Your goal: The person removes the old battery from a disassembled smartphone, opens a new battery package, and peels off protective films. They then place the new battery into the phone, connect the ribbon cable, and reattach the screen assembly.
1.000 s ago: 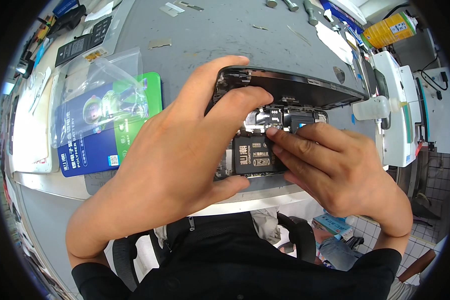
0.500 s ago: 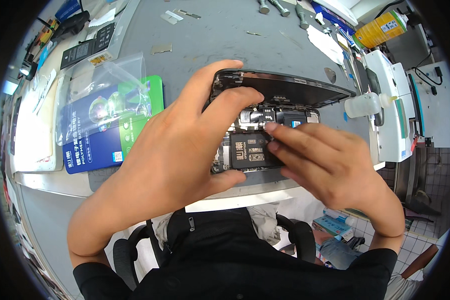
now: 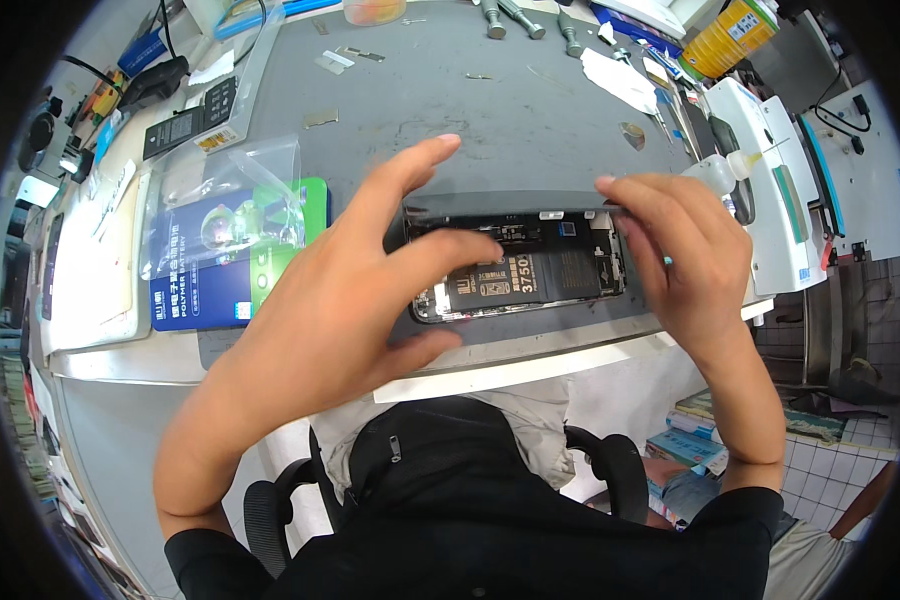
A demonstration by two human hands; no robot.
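An opened phone point(image 3: 530, 285) lies on the grey mat at the table's near edge, with a black battery point(image 3: 492, 282) and its inner parts showing. Its screen point(image 3: 510, 205) stands tilted along the far side, seen nearly edge-on. My left hand point(image 3: 340, 290) is around the phone's left end, fingers spread. One finger reaches past the screen, another hovers over the inner parts, and the thumb is off the near edge. At the right end, my right hand point(image 3: 695, 255) pinches the screen's corner between its fingers.
A blue and green battery box point(image 3: 200, 290) under a clear plastic bag point(image 3: 260, 170) lies left. Black batteries point(image 3: 175, 130) rest behind it. Small metal plates point(image 3: 320, 118), screwdrivers point(image 3: 515, 18), a dropper bottle point(image 3: 715, 175), a white device point(image 3: 770, 190) and a yellow can point(image 3: 735, 40) stand or lie around.
My right hand has left the phone's inner parts and moved to the screen's right corner. The screen has changed its tilt. My left fingers have spread wider, and the whole view has shifted.
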